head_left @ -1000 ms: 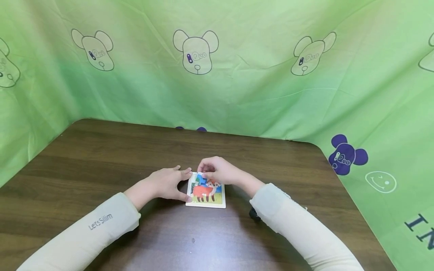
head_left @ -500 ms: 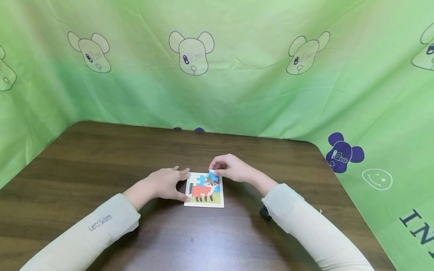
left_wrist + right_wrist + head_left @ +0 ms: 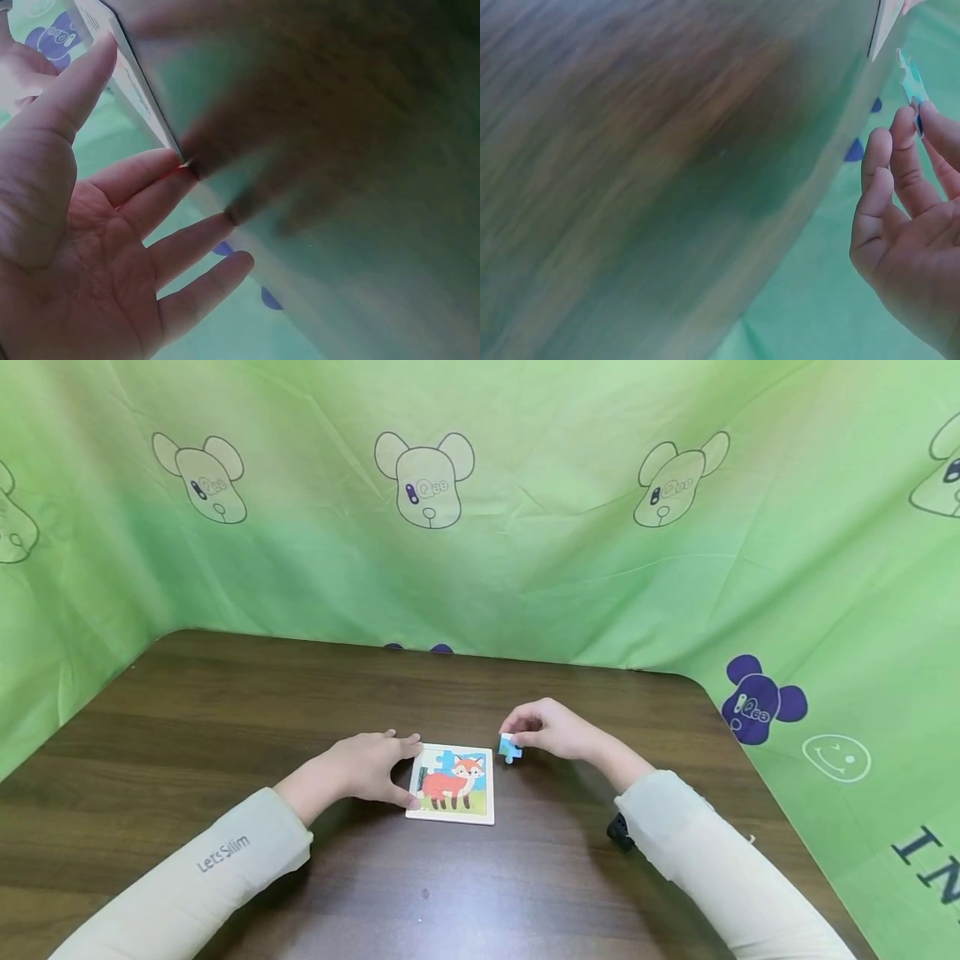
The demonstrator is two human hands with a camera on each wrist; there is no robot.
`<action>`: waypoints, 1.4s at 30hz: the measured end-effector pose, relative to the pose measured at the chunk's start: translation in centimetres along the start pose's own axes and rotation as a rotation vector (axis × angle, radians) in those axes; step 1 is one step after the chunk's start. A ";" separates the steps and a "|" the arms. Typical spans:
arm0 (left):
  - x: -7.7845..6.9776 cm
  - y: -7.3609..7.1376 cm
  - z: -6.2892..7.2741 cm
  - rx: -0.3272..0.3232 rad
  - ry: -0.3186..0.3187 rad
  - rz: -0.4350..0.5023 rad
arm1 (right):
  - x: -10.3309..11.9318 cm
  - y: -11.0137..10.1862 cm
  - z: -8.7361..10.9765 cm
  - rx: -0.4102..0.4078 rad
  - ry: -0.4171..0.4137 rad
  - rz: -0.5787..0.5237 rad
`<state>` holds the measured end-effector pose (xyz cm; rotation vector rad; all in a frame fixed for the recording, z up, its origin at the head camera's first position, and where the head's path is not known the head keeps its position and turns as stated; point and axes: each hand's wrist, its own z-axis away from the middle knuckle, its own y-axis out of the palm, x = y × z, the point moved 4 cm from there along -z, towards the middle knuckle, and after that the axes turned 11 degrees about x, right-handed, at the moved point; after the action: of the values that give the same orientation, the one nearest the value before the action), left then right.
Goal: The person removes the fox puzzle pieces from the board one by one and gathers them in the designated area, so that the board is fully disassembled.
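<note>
A small square jigsaw puzzle [image 3: 452,788] with a pale frame and an orange fox picture lies on the table. Its upper left part shows a whitish area where no printed piece sits. My left hand [image 3: 367,767] rests at the frame's left side, thumb on the near corner and forefinger at the far corner. In the left wrist view its fingers are spread and fairly straight beside the puzzle's edge [image 3: 142,86]. To the right of the puzzle, my right hand [image 3: 553,729] pinches a blue-green jigsaw piece [image 3: 509,748] between thumb and fingertips, clear of the frame.
The dark wooden table [image 3: 300,685] has rounded far corners. A green printed curtain [image 3: 525,568] hangs behind it and along both sides. A black object [image 3: 619,832] shows under the right cuff.
My right hand has moved right, carrying the jigsaw piece from the puzzle's upper left, across its top, to beyond the right edge. My left hand has stayed on the frame.
</note>
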<state>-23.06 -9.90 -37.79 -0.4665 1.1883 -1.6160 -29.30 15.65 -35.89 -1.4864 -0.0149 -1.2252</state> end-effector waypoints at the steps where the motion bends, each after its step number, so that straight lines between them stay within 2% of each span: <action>1: 0.0 0.0 0.0 0.000 -0.001 0.001 | -0.2 -0.1 0.1 0.002 0.006 -0.001; 15: 0.1 0.1 0.1 -0.005 0.000 0.009 | -1.7 0.0 -0.6 0.025 0.026 -0.018; 25: 0.2 0.1 0.0 -0.007 0.004 0.006 | -2.5 -0.3 -0.8 -0.006 0.064 0.075; 32: 0.3 0.2 -0.1 -0.004 0.001 0.009 | -2.9 -0.6 -0.1 -0.029 0.102 0.118; 37: 0.2 0.2 -0.1 -0.001 0.003 0.010 | -2.5 -0.9 0.1 -0.057 0.105 0.117; 42: 0.3 0.2 -0.1 -0.003 -0.003 0.004 | -0.7 -0.5 -0.8 -0.049 0.052 0.114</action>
<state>-23.13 -10.08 -38.08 -0.4677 1.1888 -1.6104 -30.44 15.72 -36.15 -1.4770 0.1340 -1.1786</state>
